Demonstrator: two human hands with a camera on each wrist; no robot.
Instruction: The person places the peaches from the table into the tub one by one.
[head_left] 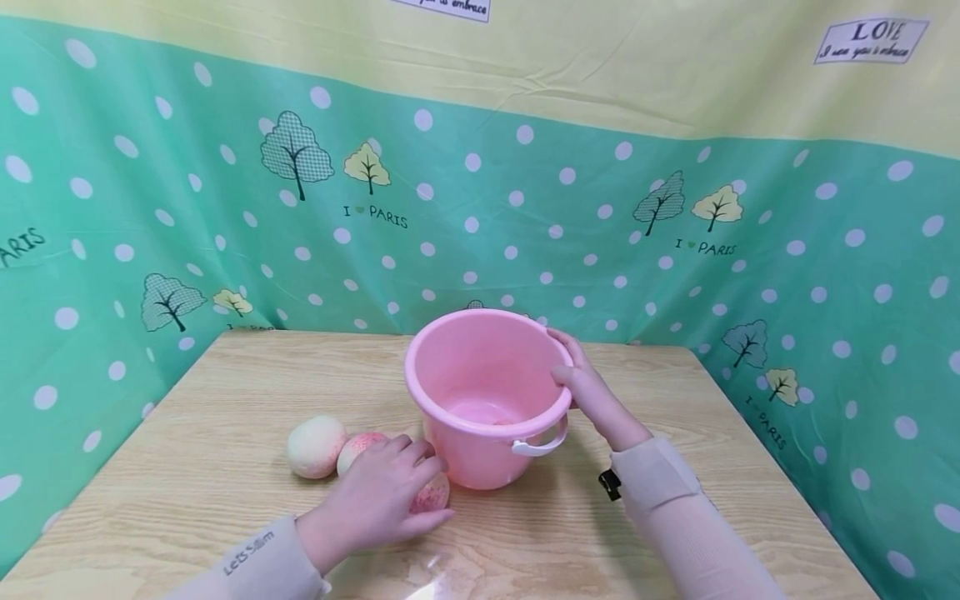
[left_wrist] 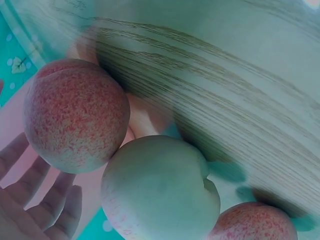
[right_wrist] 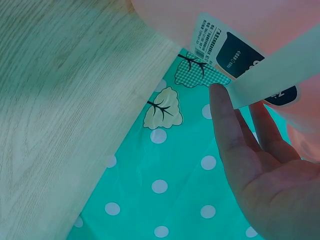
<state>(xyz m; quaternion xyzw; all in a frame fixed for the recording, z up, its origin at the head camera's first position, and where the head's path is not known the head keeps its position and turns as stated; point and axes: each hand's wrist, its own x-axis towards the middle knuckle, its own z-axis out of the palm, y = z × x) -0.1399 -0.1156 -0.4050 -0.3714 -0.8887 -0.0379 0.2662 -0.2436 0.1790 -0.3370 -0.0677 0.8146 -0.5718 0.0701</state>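
Here the left hand [head_left: 375, 493] drapes loosely over a peach [head_left: 432, 495], its fingers not closed; the right hand [head_left: 591, 387] pinches the rim of the pink bucket [head_left: 480, 460] just beyond. Two peaches [head_left: 317, 447] lie leftward. Apparently picking up begins; a firm grasp seems needed.

Left grip [head_left: 375, 493] low and palm-down, right grip [head_left: 594, 393] higher

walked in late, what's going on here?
A person's right hand holds a pink bucket by its rim on a wooden table. Their left hand is over the peach nearest the bucket; whether it touches is hard to tell. Two more peaches lie on the table to its left.
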